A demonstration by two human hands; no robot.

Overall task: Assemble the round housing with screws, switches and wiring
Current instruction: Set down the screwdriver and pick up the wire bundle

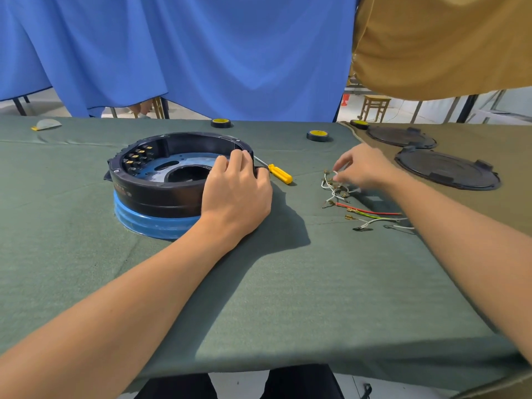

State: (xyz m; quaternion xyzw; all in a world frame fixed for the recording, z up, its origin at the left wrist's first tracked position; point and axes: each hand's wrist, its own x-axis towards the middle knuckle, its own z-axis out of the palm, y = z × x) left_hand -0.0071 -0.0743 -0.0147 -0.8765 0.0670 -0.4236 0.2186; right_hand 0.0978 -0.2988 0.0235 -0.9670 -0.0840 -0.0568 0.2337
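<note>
- sits at a table (259, 283) draped in green felt-like cloth, slightly creased.
- holds the housing (161, 197) with the left grip (236, 194): fingers hooked over the right rim, thumb on the outer wall.
- housing: round, black glossy plastic, open on top, standing left of centre on the table on a wider blue ribbed base (152, 223).
- inside, along the far left wall, a row of small dark switches (135, 156) with brass-coloured tabs; floor of bluish metal with a curved slot and a large round hole.
- pinches a white lead from the wires (336, 191) with the right grip (364, 167), fingertips closed on it just above the cloth.
- wires: a thin, tangled bunch, mostly white, tipped with brass-coloured crimp ends; red, green and white strands spread flat just nearer.
- between housing and wires, a screwdriver (279, 174), yellow faceted plastic handle, steel shaft towards the housing.
- far right on tan cloth, two flat round black lids (447, 169) with notched edges.
- near the far edge, dark tape rolls (317, 135) with yellow cores.
- behind, a smooth blue curtain (201, 53) in folds.
</note>
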